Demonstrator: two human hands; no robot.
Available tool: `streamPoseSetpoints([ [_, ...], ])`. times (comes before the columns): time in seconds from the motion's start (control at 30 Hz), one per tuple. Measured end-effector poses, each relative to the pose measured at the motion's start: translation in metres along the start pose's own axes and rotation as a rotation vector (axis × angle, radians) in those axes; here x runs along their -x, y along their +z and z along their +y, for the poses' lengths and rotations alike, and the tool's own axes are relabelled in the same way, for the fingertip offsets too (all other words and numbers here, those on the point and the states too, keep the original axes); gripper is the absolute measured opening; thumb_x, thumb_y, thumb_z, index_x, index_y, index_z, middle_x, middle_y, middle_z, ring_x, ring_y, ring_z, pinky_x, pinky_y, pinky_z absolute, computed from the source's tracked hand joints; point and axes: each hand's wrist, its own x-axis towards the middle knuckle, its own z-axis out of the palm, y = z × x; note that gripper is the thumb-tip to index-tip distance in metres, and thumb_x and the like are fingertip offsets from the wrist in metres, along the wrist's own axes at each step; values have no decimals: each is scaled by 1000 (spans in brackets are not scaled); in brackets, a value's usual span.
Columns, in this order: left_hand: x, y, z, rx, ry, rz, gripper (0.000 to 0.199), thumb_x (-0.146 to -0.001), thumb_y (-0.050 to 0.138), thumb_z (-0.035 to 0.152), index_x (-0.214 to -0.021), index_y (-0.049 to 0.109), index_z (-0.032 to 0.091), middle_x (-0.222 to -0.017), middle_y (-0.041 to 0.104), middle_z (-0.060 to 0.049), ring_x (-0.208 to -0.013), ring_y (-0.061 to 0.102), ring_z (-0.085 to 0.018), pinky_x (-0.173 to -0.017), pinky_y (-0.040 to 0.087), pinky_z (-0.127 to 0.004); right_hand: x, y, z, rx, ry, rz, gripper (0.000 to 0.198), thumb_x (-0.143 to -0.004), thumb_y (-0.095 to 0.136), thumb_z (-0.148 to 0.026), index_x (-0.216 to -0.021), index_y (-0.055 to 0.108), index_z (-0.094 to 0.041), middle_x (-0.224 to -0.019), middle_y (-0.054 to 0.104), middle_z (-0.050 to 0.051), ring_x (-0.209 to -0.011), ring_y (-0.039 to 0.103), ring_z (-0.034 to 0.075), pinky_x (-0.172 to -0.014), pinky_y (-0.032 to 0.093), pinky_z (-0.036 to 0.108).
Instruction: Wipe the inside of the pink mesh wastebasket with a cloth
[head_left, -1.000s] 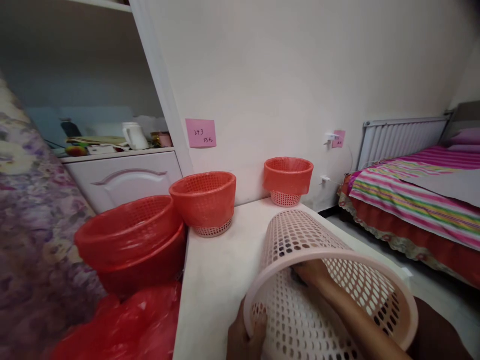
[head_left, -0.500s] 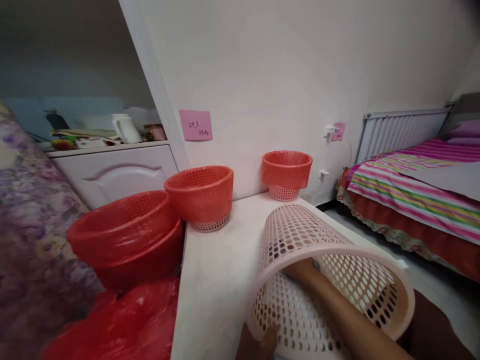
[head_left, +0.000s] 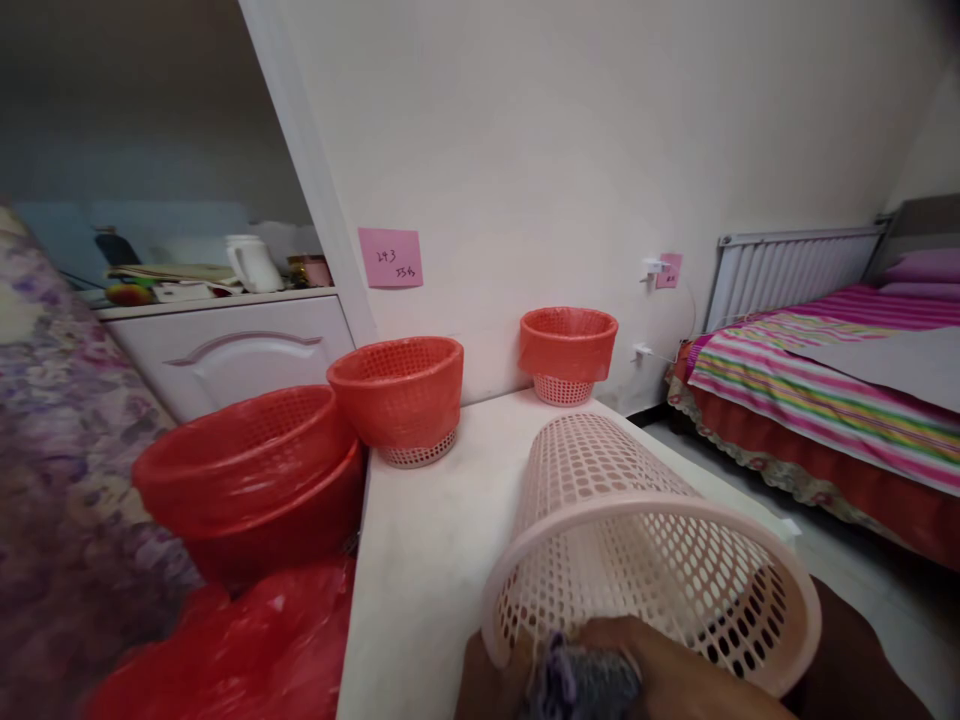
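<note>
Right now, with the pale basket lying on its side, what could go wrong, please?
The pale basket could roll on the white table if the left hand at its rim loosens its grip. The greyish cloth in the right hand might snag on the perforated wall. The red-lined basket near the table's left edge may fall if bumped.

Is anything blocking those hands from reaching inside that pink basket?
Nothing visible does: the pale pink basket has its open mouth facing them. The right hand holds a bunched cloth by the lower rim; the left hand is at the rim's lower left.
</note>
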Motion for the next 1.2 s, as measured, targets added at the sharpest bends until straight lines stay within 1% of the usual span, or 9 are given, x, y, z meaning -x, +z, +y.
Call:
streamPoseSetpoints([
  [0.1,-4,-10,0,-6,89,66,47,-75,59,55,-85,71,10,-78,75,-12,-79,69,-29,-77,57,-38,-22,-18,-7,-130,-69,153,51,-50,53,-8,-96,70,-22,-96,73,-1,-92,66,22,-81,50,28],
  [0.23,-10,-20,-1,-29,129,227,50,-72,63,51,-103,69,13,-95,76,-10,-94,68,-31,-85,55,-40,-62,-41,-4,71,-7,496,64,-50,49,-6,-110,66,-21,-113,71,4,-105,63,23,-93,47,33],
  [0.4,-15,-8,-22,24,151,145,59,-74,60,44,-121,56,9,-117,69,-16,-115,60,-32,-102,46,-45,-113,-53,6,238,67,669,45,-71,49,-10,-112,65,-22,-116,69,8,-119,55,29,-107,34,46],
  [0.53,-20,2,-42,41,108,124,79,-72,56,45,-137,36,4,-118,67,-21,-122,56,-33,-105,44,-47,-146,-45,15,330,54,626,31,-87,43,-20,-109,65,-27,-116,70,6,-116,56,25,-105,35,42],
  [0.67,-21,1,-44,53,27,67,67,-71,56,46,-127,46,10,-103,72,-18,-121,57,-35,-103,46,-49,-161,-35,26,415,104,582,26,-87,49,-22,-108,64,-21,-118,67,10,-111,58,25,-101,39,44],
  [0.8,-20,-2,-40,58,62,63,59,-71,57,47,-118,53,12,-119,67,-19,-129,50,-33,-109,41,-46,-159,-32,28,479,170,528,27,-83,53,-22,-108,62,-18,-114,67,11,-109,59,26,-97,41,47],
  [0.93,-20,-3,-43,75,113,84,69,-72,58,56,-123,50,9,-132,59,-21,-132,46,-31,-114,35,-41,-129,-18,19,522,212,419,45,-64,60,-15,-109,63,-19,-107,68,15,-99,64,33,-82,47,45],
  [1.07,-19,-3,-44,118,124,63,72,-73,59,63,-123,54,11,-138,54,-19,-130,48,-31,-113,35,-43,-75,14,8,545,133,304,60,-53,57,-9,-111,62,-23,-110,65,11,-102,62,32,-81,48,41],
  [1.2,-12,-3,-30,108,83,85,67,-72,61,60,-117,59,9,-126,64,-19,-122,55,-31,-108,41,-42,-26,30,-2,477,43,105,55,-56,61,-17,-111,63,-26,-113,65,10,-102,62,33,-81,49,41],
])
